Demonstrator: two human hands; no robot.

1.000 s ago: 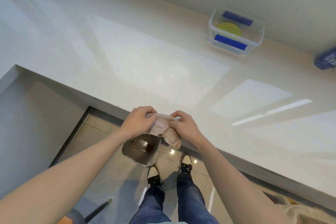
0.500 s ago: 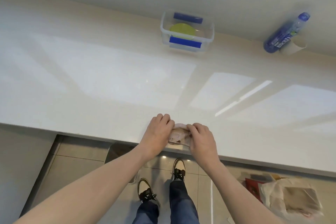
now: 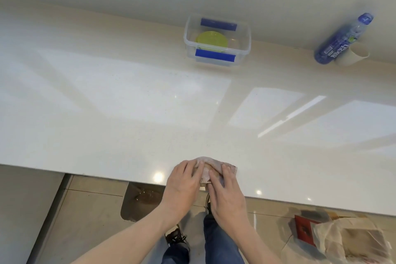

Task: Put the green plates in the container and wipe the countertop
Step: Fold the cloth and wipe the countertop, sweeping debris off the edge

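A pale, stained cloth (image 3: 211, 166) lies on the white countertop (image 3: 128, 113) at its near edge. My left hand (image 3: 184, 184) and my right hand (image 3: 225, 191) both press down on the cloth, fingers laid flat over it. Far back by the wall stands a clear plastic container (image 3: 244, 36) with blue clips. Green plates (image 3: 212, 39) lie stacked inside it.
A blue bottle (image 3: 340, 40) lies against a paper cup (image 3: 353, 55) at the back right. Below the counter edge are a metal bin (image 3: 139, 203) on the tiled floor and a paper bag (image 3: 351, 240) at the right. My legs and shoes show beneath.
Both hands brought the cloth from over the bin up onto the counter edge and now flatten it there. The view swung right, bringing the bottle and cup into sight.
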